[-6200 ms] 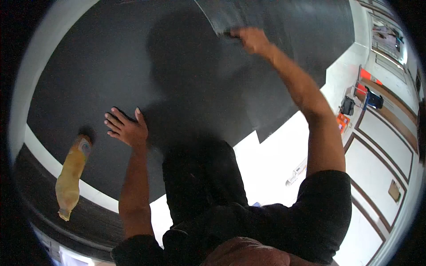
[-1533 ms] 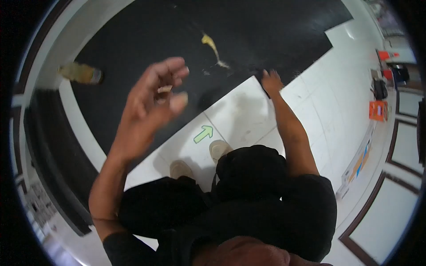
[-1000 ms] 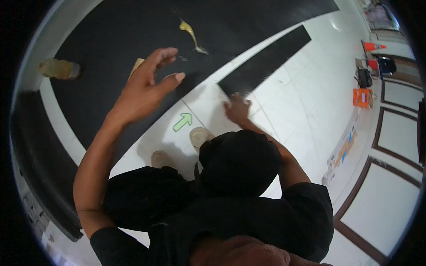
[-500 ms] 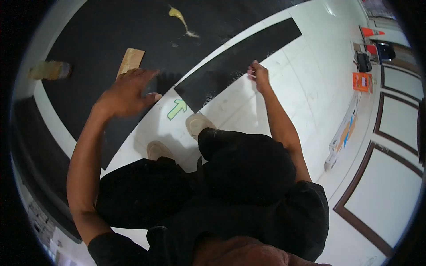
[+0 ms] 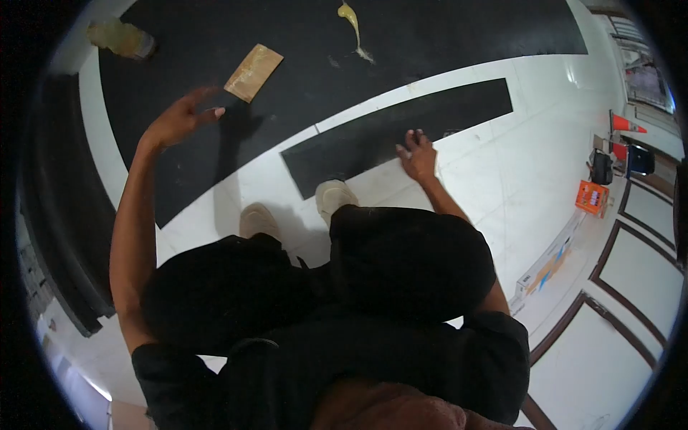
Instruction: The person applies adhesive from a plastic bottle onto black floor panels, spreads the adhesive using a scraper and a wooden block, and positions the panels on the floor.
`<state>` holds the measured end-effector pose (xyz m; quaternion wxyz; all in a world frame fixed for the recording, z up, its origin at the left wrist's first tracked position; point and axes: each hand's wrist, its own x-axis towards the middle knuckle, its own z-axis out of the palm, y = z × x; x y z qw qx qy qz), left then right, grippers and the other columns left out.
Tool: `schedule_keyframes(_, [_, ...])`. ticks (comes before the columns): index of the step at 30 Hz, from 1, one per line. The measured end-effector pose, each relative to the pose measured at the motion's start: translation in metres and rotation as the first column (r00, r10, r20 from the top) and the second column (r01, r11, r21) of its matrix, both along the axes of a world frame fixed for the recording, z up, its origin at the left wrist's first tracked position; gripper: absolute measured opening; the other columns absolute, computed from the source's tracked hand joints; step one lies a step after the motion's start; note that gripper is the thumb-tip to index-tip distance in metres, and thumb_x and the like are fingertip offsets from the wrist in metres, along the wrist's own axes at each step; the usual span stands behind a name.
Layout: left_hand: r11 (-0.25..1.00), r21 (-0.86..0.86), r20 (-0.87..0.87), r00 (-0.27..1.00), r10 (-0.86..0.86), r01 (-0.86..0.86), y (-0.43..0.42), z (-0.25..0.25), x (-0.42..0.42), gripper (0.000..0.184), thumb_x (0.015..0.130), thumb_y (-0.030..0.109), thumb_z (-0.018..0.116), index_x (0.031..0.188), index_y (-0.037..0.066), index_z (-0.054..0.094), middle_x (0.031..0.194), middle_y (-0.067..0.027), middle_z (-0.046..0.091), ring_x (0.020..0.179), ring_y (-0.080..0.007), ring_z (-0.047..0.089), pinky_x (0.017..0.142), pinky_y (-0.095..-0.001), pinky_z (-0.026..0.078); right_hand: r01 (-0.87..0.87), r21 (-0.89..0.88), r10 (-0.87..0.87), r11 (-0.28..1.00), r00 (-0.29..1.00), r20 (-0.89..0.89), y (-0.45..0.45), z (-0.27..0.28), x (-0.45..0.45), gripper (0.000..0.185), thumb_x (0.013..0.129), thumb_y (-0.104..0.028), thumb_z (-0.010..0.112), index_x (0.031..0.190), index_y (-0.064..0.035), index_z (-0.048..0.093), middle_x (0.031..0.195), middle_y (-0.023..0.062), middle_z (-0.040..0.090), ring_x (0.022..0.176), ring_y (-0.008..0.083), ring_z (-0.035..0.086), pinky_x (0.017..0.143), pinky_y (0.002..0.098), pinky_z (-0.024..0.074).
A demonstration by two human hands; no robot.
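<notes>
My left hand (image 5: 178, 123) hovers above a large black sheet (image 5: 301, 107), fingers apart and holding nothing. Just beyond its fingertips lies a tan rectangular card (image 5: 254, 73) with a yellowish smear on it. My right hand (image 5: 418, 158) is at the near edge of a narrow black strip (image 5: 387, 132), its fingers spread over the strip; whether they press on it I cannot tell. A yellow glue-like streak (image 5: 349, 18) runs across the large sheet at the back. At the far left is a clear container with yellowish contents (image 5: 122, 38).
My shoes (image 5: 335, 197) stand on white floor tiles at the strip's near side. An orange crate (image 5: 592, 197), a traffic cone (image 5: 627, 123) and a long carton (image 5: 548, 261) line the right wall. A dark ledge (image 5: 61, 179) runs along the left.
The view has shifted. The narrow strip now reaches further left past my shoe, and the green arrow is out of sight. My left hand is away from the card; my right has moved onto the strip.
</notes>
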<state>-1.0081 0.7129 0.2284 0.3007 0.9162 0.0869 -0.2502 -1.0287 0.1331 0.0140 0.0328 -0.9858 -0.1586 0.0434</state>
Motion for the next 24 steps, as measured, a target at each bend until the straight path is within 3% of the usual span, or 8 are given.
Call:
schedule_keyframes(5, [0.974, 0.148, -0.270, 0.955, -0.126, 0.171, 0.001, -0.007, -0.025, 0.076, 0.095, 0.052, 0.063, 0.153, 0.010, 0.038, 0.152, -0.0227, 0.044, 0.138, -0.0390, 0.046, 0.112, -0.0528, 0.042, -0.210, 0.255, 0.220, 0.944, 0.976, -0.009, 0.061, 0.035, -0.025, 0.035, 0.091, -0.026, 0.070, 0.122, -0.0103, 0.068, 0.115, 0.0181, 0.063, 0.102, 0.0366, 0.059, 0.083, 0.0504, 0.0455])
schedule_keyframes(8, [0.968, 0.195, -0.132, 0.982, -0.134, 0.158, 0.021, -0.011, -0.051, 0.071, 0.097, 0.048, 0.062, 0.151, 0.008, 0.040, 0.150, -0.0233, 0.046, 0.136, -0.0391, 0.049, 0.111, -0.0540, 0.042, -0.370, 0.353, 0.389, 0.860, 0.921, 0.017, 0.063, 0.047, -0.010, 0.023, 0.082, -0.015, 0.079, 0.102, -0.0073, 0.071, 0.104, 0.0109, 0.069, 0.101, 0.0316, 0.064, 0.085, 0.0465, 0.0473])
schedule_keyframes(9, [0.956, 0.233, -0.112, 0.982, -0.153, 0.176, 0.028, -0.008, -0.061, 0.070, 0.097, 0.046, 0.062, 0.150, 0.007, 0.041, 0.151, -0.0232, 0.045, 0.136, -0.0391, 0.049, 0.111, -0.0541, 0.042, -0.341, 0.459, 0.375, 0.820, 0.927, 0.019, 0.061, 0.043, 0.000, 0.026, 0.082, -0.016, 0.078, 0.105, -0.0058, 0.071, 0.109, 0.0125, 0.068, 0.104, 0.0322, 0.064, 0.088, 0.0493, 0.0484])
schedule_keyframes(11, [0.947, 0.289, -0.102, 0.988, -0.118, 0.143, 0.035, 0.002, -0.087, 0.069, 0.096, 0.047, 0.062, 0.148, 0.007, 0.044, 0.150, -0.0215, 0.047, 0.134, -0.0375, 0.050, 0.111, -0.0524, 0.042, -0.292, 0.256, 0.276, 0.922, 0.956, 0.097, 0.051, 0.046, 0.011, 0.046, 0.091, -0.031, 0.071, 0.130, -0.0083, 0.064, 0.135, 0.0204, 0.058, 0.120, 0.0394, 0.058, 0.099, 0.0537, 0.0443])
schedule_keyframes(13, [0.934, 0.335, -0.102, 0.990, -0.096, 0.125, 0.035, 0.008, -0.110, 0.068, 0.096, 0.048, 0.063, 0.147, 0.006, 0.047, 0.149, -0.0197, 0.048, 0.133, -0.0360, 0.052, 0.111, -0.0506, 0.043, -0.226, -0.030, 0.217, 0.974, 0.959, -0.180, 0.028, 0.034, 0.020, 0.063, 0.100, -0.054, 0.050, 0.154, -0.0217, 0.043, 0.161, 0.0224, 0.030, 0.148, 0.0438, 0.027, 0.114, 0.0635, 0.0221])
schedule_keyframes(15, [0.881, 0.373, -0.209, 0.951, -0.228, 0.293, 0.027, 0.000, -0.147, 0.064, 0.096, 0.044, 0.065, 0.145, 0.006, 0.048, 0.147, -0.0187, 0.050, 0.131, -0.0351, 0.053, 0.110, -0.0501, 0.044, -0.272, -0.007, 0.266, 0.962, 0.944, -0.195, 0.014, 0.022, 0.028, 0.061, 0.101, -0.054, 0.046, 0.156, -0.0271, 0.040, 0.164, 0.0207, 0.023, 0.148, 0.0464, 0.024, 0.113, 0.0661, 0.0210])
schedule_keyframes(19, [0.992, 0.089, -0.347, 0.931, 0.117, -0.092, 0.008, -0.080, -0.207, 0.073, 0.097, 0.053, 0.059, 0.145, -0.001, 0.047, 0.138, -0.0244, 0.053, 0.135, -0.0362, 0.049, 0.113, -0.0480, 0.040, -0.371, -0.057, 0.335, 0.927, 0.887, -0.316, 0.014, 0.042, 0.031, 0.055, 0.104, -0.048, 0.044, 0.155, -0.0291, 0.040, 0.166, 0.0190, 0.020, 0.148, 0.0465, 0.022, 0.114, 0.0656, 0.0195])
schedule_keyframes(24, [0.701, 0.056, -0.260, 0.667, 0.698, -0.711, -0.009, -0.167, -0.278, 0.093, 0.091, 0.065, 0.061, 0.149, -0.005, 0.039, 0.153, -0.0309, 0.032, 0.141, -0.0458, 0.037, 0.116, -0.0519, 0.034, -0.434, -0.100, 0.372, 0.896, 0.853, -0.367, 0.040, 0.043, 0.016, 0.052, 0.105, -0.041, 0.045, 0.155, -0.0293, 0.040, 0.166, 0.0179, 0.018, 0.149, 0.0455, 0.019, 0.115, 0.0646, 0.0169])
